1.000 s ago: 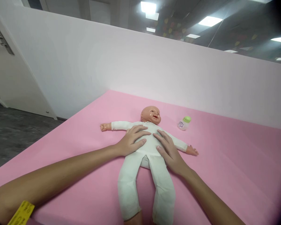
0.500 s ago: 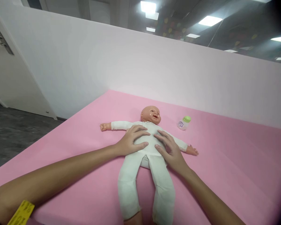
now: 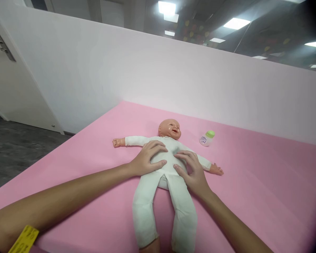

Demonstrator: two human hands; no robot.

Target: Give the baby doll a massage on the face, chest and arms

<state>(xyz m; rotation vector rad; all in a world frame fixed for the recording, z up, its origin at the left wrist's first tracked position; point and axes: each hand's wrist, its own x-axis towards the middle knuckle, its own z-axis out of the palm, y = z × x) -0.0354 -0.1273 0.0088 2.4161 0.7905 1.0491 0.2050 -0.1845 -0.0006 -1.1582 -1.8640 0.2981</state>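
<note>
A baby doll [image 3: 164, 182] in a white suit lies on its back on the pink mat [image 3: 252, 196], arms spread wide and legs pointing toward me. My left hand [image 3: 147, 159] rests on the left side of its belly, fingers curved over the cloth. My right hand [image 3: 191, 170] lies on the belly's right side, fingers bent and pressing into the suit. Both hands touch the torso without lifting it.
A small bottle with a green cap [image 3: 206, 138] lies on the mat to the right of the doll's head. A low white wall [image 3: 173, 77] borders the mat behind. A white door [image 3: 7, 70] and dark floor [image 3: 13, 147] are at the left.
My right hand's fingers have curled and drawn in slightly on the doll's belly. The left hand's fingers have shifted a little. The doll stays in place.
</note>
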